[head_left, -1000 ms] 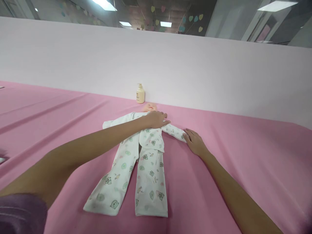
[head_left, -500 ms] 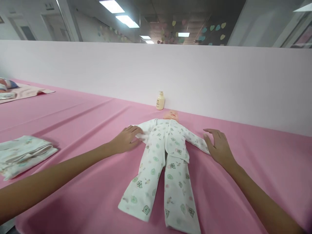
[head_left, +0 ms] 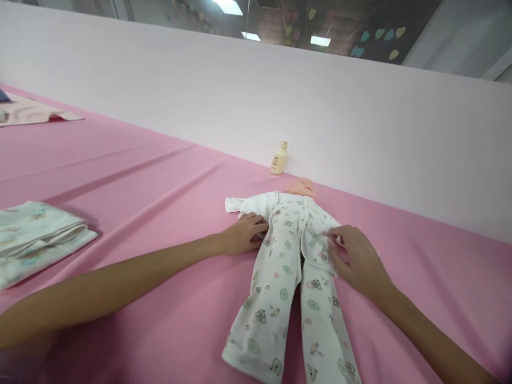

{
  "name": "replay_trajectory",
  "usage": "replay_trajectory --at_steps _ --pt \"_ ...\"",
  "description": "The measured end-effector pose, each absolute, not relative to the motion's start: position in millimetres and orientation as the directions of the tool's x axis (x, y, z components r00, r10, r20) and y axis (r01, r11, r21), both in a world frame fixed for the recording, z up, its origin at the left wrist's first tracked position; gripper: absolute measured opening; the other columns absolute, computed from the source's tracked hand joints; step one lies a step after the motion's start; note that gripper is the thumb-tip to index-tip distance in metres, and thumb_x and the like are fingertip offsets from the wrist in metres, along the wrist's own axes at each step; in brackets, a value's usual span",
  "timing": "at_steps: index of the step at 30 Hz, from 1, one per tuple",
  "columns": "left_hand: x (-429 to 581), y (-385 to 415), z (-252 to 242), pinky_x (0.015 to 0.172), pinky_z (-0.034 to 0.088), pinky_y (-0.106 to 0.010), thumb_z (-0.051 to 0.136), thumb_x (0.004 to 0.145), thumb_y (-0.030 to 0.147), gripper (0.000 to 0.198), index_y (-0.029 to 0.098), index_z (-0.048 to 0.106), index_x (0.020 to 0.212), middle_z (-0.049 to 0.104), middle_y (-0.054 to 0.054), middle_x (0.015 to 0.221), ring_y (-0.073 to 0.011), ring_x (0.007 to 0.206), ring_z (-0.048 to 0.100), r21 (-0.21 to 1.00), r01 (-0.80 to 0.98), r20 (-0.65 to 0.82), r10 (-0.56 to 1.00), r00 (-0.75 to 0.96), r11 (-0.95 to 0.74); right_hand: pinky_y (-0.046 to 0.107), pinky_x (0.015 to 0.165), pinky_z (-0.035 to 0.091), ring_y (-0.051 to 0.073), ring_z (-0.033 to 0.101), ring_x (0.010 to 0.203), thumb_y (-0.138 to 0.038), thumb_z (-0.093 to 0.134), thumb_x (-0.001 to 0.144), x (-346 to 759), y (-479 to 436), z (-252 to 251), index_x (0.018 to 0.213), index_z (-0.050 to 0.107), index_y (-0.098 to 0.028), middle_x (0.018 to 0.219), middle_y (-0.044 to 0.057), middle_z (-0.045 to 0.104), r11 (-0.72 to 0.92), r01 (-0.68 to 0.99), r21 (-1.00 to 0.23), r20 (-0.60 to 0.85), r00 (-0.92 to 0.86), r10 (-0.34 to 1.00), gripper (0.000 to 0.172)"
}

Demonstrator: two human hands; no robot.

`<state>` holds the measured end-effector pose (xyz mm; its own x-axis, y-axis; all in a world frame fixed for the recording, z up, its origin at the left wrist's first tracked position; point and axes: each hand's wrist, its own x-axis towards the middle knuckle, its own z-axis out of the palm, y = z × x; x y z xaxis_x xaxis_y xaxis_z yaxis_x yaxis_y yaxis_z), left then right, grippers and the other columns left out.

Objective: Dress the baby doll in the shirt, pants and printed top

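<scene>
Both hands have shifted inward since the earlier frame: left hand (head_left: 246,234) off the sleeve's end to the garment's flank, right hand (head_left: 358,261) from beside the far cuff to the front panel.

Printed outfit (head_left: 288,256) lies between them on the pink-covered desk (head_left: 160,181), rightward of the left hand, leftward of the right. I read its long axis as running away from me: trouser legs near, doll's head (head_left: 304,188) far, by the white wall (head_left: 240,96). Neither hand clearly nearer; both appear to touch cloth.

Left fingers curled at the side; I can't tell if they pinch. Right thumb and fingertips drawn close by the panel's edge, blurred; I can't confirm a grip.

Surface creased. I note a pump bottle (head_left: 279,160) beyond the head, folded cloth (head_left: 40,237) well left, glass (head_left: 292,21) above the wall.
</scene>
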<state>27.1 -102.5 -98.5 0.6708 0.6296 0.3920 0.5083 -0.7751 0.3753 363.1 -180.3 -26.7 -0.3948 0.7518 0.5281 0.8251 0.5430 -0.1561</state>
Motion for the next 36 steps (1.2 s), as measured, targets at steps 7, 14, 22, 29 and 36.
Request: replay_trajectory --at_steps 7,14,22,29,36 --pt "23.6 -106.8 -94.1 0.099 0.045 -0.045 0.055 0.105 0.027 0.015 0.022 0.065 0.115 0.067 -0.011 0.123 -0.0280 0.110 0.056 0.381 0.454 0.382 0.584 0.716 -0.806 0.041 0.072 0.055 0.026 0.066 0.085 -0.047 0.058 0.104 416.1 -227.3 -58.1 0.109 0.055 -0.029 0.104 0.007 0.069 0.298 0.875 -0.381 0.172 -0.250 0.953 0.019" --pt "12.6 -123.8 -80.2 0.096 0.045 -0.043 0.048 0.108 0.028 0.015 0.022 0.058 0.101 0.066 -0.011 0.122 -0.0269 0.106 0.055 0.314 0.438 0.373 0.534 0.759 -0.842 0.040 0.071 0.048 0.025 0.056 0.081 -0.040 0.053 0.101 397.3 -212.5 -74.9 0.090 0.049 -0.026 0.089 0.004 0.062 0.226 0.874 -0.430 0.199 -0.153 0.968 0.019" --pt "32.6 -148.6 -82.8 0.097 0.042 -0.047 0.057 0.098 0.030 0.022 0.024 0.062 0.118 0.064 -0.008 0.113 -0.0273 0.098 0.056 0.346 0.616 0.281 0.705 0.652 -0.708 0.038 0.069 0.041 0.025 0.052 0.077 -0.028 0.049 0.096 391.1 -208.5 -88.4 0.073 0.034 -0.026 0.079 0.004 0.059 0.236 0.893 -0.383 0.241 -0.151 0.959 0.028" --pt "40.3 -145.8 -87.2 0.093 0.042 -0.048 0.050 0.097 0.022 0.010 0.023 0.059 0.099 0.060 -0.007 0.109 -0.0281 0.099 0.054 0.420 0.664 0.238 0.781 0.578 -0.619 0.033 0.060 0.033 0.019 0.046 0.066 -0.031 0.053 0.097 395.4 -221.0 -73.0 0.071 0.033 -0.025 0.071 0.000 0.053 0.226 0.854 -0.468 0.187 -0.155 0.970 0.033" --pt "34.2 -154.9 -75.1 0.098 0.045 -0.047 0.043 0.107 0.029 0.016 0.023 0.058 0.105 0.063 -0.011 0.122 -0.0282 0.104 0.054 0.368 0.557 0.314 0.664 0.679 -0.744 0.032 0.061 0.033 0.018 0.044 0.064 -0.030 0.056 0.094 404.8 -219.8 -68.6 0.070 0.031 -0.024 0.068 -0.001 0.050 0.251 0.858 -0.448 0.182 -0.188 0.965 0.035"
